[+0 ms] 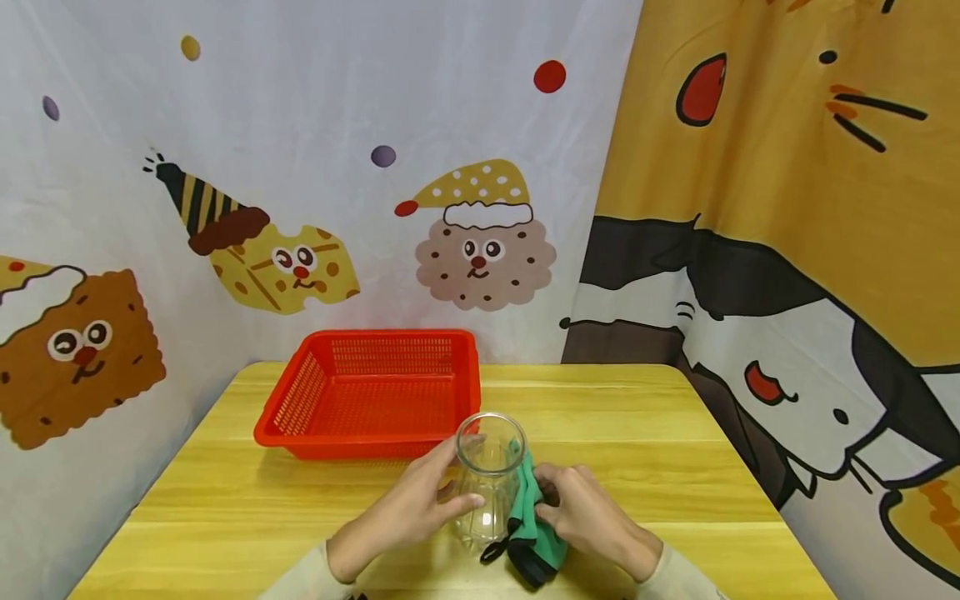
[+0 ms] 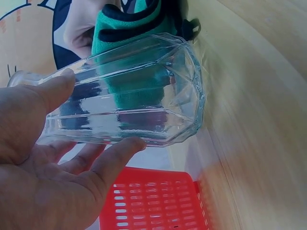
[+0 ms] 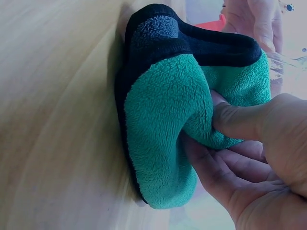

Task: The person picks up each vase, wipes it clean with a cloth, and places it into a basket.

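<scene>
- Head view: glass vase (image 1: 495,487) upright on the counter (image 1: 660,492) between the two hands, mouth up, ribbed sides clear; nothing seen inside it.
- Left hand (image 1: 416,504) wraps the vase: thumb on one side, fingers round the other.
- Right hand (image 1: 588,517) pinches a folded green cloth (image 1: 527,512) between thumb and fingers. Cloth has black edging, a grey-blue patch showing at one fold, and a black loop (image 1: 493,551).
- Cloth is just beside the vase, its lower edge at the counter; whether it touches the glass, cannot tell.
- Red basket (image 1: 367,450) farther back on the counter, beyond the left hand, apart from the cloth.
- Step in hand, by my reading: steadying the vase and arranging the cloth for wiping.
- Next move likely calls for a firm left hold, and the right bringing the cloth flat against the glass without tipping it.
</scene>
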A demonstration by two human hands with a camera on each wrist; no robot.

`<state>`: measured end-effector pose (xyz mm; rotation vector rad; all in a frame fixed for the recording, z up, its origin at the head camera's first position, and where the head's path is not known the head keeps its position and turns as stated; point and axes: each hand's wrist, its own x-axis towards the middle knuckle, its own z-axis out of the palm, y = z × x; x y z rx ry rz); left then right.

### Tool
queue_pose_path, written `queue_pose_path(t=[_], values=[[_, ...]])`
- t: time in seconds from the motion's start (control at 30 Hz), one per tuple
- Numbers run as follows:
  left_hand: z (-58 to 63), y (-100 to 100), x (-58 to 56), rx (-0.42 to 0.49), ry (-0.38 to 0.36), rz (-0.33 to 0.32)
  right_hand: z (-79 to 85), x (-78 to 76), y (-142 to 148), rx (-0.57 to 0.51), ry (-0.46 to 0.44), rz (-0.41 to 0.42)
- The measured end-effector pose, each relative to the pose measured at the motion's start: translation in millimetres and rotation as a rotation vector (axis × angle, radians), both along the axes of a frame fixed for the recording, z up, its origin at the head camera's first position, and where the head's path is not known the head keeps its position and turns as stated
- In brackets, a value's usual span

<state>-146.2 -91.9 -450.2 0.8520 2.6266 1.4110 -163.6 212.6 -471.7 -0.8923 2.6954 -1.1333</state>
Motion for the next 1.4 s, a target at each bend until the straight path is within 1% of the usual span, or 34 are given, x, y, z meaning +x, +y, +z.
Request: queue_pose_path(t=[0.2,0.4,0.53,0.83,1.13,1.27,1.4], values=[[0.7,0.1,-1.2,-0.029,0.025,0.005,1.4,1.5,1.0,-0.049,0.012,0.004],[1.4,0.4,-0.4,-0.004,0.0,-0.007,5.0,2.1,1.4,-0.063,0.025,0.0],[2.0,0.8,0.0,-0.002,0.004,-0.004,8.2,2.1,2.0,-0.071,0.038,0.0],[1.5,0.9,0.2,0.01,-0.002,-0.003,14.7,5.5,0.4,-0.09,0.024,-0.01],[3.4,1.1,2.8,0.007,-0.023,0.001,20.9,7.2,-1.2,-0.129,0.088,-0.003],[4.0,0.6,3.0,0.006,-0.019,0.0,23.7,7.5,-2.7,-0.141,0.136,-0.008],[3.7,-0.2,2.2,0.003,0.003,-0.003,27.5,7.0,-4.2,-0.153,0.169,-0.015]])
